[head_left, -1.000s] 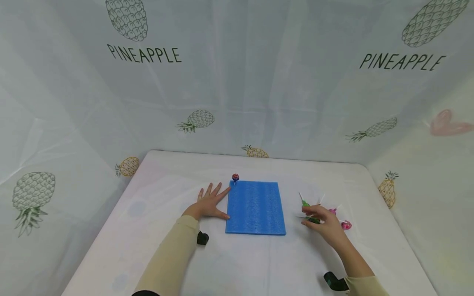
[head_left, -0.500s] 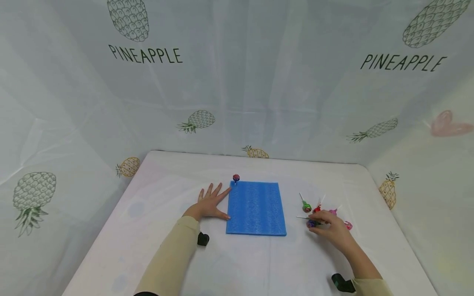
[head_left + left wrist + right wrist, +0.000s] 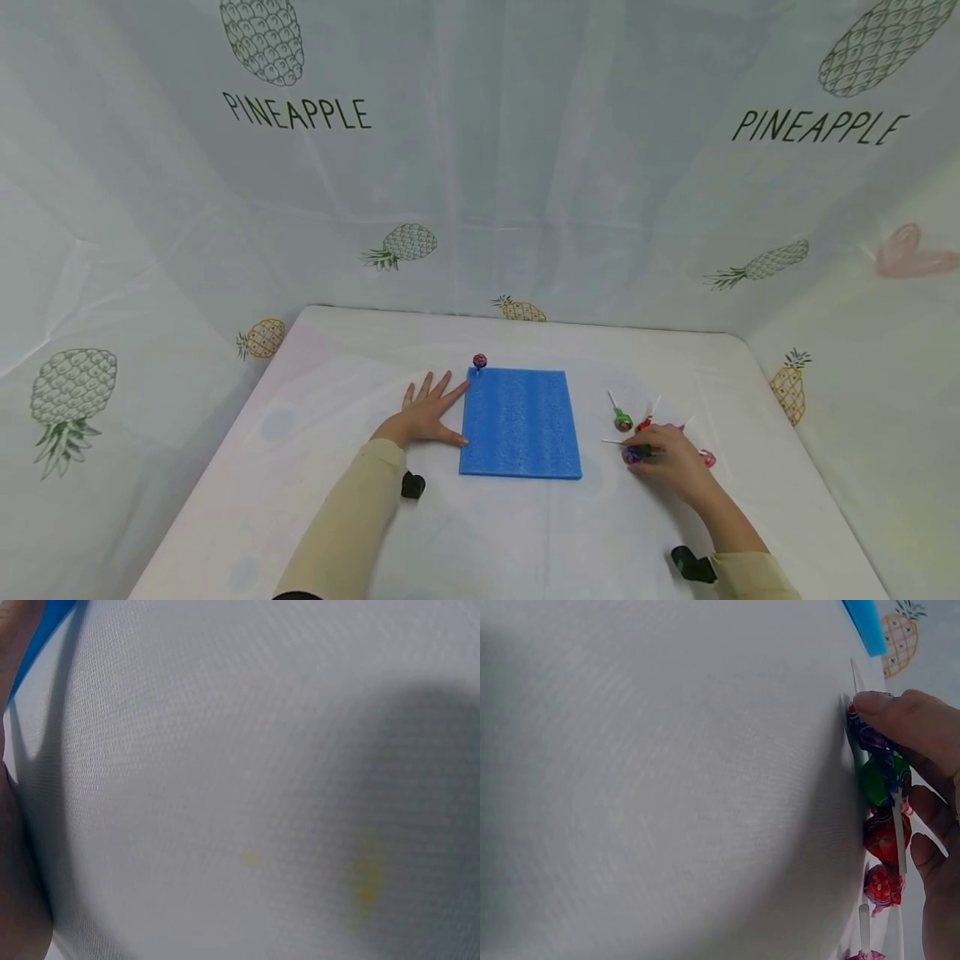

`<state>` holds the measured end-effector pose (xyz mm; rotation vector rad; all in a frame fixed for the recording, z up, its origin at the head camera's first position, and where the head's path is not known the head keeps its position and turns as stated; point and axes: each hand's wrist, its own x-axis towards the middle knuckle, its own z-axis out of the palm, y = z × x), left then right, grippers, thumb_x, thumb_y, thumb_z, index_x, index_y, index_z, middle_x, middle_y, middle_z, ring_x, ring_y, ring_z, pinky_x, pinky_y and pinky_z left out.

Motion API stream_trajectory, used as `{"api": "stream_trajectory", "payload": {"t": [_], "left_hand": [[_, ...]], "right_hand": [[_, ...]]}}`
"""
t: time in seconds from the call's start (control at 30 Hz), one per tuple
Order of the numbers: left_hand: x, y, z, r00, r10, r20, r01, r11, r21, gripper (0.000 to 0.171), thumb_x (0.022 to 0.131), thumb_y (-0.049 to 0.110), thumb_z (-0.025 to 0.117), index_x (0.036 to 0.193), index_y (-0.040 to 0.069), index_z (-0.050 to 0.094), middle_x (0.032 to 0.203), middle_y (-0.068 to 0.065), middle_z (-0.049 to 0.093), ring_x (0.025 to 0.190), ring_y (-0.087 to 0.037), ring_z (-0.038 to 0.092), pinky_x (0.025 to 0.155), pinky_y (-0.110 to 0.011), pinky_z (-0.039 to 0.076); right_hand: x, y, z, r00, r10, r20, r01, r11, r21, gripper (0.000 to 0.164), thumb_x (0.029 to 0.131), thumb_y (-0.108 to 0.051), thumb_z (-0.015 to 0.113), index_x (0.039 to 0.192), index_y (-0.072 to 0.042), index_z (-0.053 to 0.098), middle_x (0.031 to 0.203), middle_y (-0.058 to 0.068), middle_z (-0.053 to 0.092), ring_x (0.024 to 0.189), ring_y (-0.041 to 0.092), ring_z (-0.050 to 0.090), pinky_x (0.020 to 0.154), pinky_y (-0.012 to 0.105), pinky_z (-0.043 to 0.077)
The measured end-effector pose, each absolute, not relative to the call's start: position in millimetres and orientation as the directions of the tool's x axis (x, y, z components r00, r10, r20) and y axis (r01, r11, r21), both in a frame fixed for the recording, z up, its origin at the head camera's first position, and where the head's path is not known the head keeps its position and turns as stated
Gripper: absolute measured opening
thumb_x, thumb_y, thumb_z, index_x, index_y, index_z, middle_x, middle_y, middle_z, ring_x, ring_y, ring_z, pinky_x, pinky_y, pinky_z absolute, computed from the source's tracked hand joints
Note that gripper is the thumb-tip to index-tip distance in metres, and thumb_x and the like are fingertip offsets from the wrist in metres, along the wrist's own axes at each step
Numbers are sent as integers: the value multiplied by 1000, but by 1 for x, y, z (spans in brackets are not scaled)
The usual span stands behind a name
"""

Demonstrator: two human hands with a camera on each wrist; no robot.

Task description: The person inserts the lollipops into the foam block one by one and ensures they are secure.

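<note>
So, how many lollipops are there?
At least 6: one lollipop at the blue board, far left corner; purple one at the right hand; green, red, two pink nearby. The hand may hide more.

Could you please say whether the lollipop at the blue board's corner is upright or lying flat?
Upright, it seems: the lollipop has its stick pointing down to the blue board.

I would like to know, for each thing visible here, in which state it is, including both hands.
Left hand: spread, at the board's left edge
Right hand: pinching the blue lollipop
Board: flat on the table
Corner lollipop: upright, at the board's far left corner
Blue lollipop: wrapped, held
Green lollipop: lying on the table
Red lollipop: partly hidden by the right hand
Rightmost lollipop: pink, partly hidden
</note>
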<state>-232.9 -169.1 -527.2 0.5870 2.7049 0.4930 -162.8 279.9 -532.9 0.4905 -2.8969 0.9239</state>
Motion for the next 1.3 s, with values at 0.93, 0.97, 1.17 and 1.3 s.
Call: {"api": "stream_trajectory", "payload": {"t": [0.93, 0.97, 1.17, 1.3], "left_hand": [[-235, -170, -531, -864, 443, -238, 330, 857, 395, 111, 71, 66, 75, 158, 28, 17, 163, -12, 3, 145, -43, -9, 109, -66, -4], [-235, -170, -531, -865, 442, -239, 331, 859, 391, 111, 71, 66, 75, 158, 29, 17, 163, -12, 3, 145, -43, -9, 109, -66, -4], [-235, -170, -531, -865, 443, -235, 335, 859, 386, 110, 71, 65, 75, 157, 29, 18, 163, -12, 4, 145, -43, -8, 109, -66, -3], [-236, -171, -533, -864, 443, -239, 330, 857, 396, 110, 71, 66, 75, 157, 29, 18, 163, -12, 3, 145, -43, -9, 109, -66, -4]], "right_hand": [[-166, 255, -516, -938, -305, 168, -333, 647, -686, 28, 78, -14, 83, 104, -11, 74, 100, -6, 65, 90, 12, 60, 75, 26, 53], [-167, 253, -515, -936, -309, 169, -336, 640, -691, 28, 78, -15, 83, 105, -11, 74, 99, -6, 65, 90, 12, 60, 75, 26, 53], [-175, 238, -510, -906, -357, 226, -398, 543, -739, 25, 81, -12, 81, 104, -9, 73, 98, -3, 66, 87, 16, 62, 74, 32, 55], [-182, 226, -505, -900, -361, 246, -411, 511, -755, 27, 82, -10, 79, 107, -4, 71, 100, 2, 66, 87, 19, 64, 75, 37, 56]]}}
